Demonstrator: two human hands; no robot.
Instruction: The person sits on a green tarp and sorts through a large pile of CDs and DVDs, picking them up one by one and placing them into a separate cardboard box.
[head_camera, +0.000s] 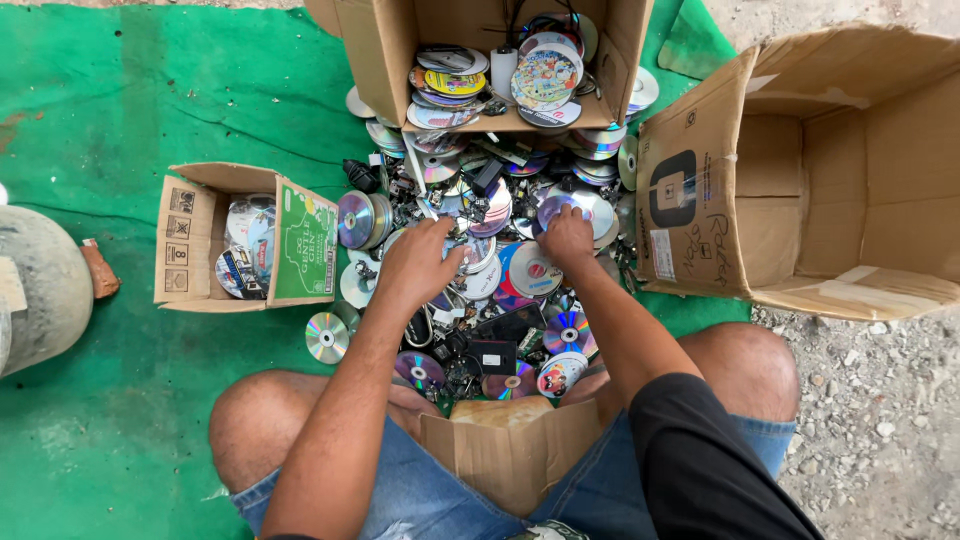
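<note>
Sorting step: both hands down in the disc pile (490, 250), frame centre.
Left hand (420, 262) and right hand (567, 236) curled palm-down on discs; grip unclear. Small disc box (190, 235) sits left, big empty carton (800, 170) right; a clean single-disc pinch looks needed next.

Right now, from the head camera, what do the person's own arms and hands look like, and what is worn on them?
Both the left hand and the right hand are bare: no gloves, and no rings, watch or bands that I can make out. The left forearm is uncovered along its visible length. The right arm is bare up to a short black sleeve. Blue denim shorts show below the arms.
</note>
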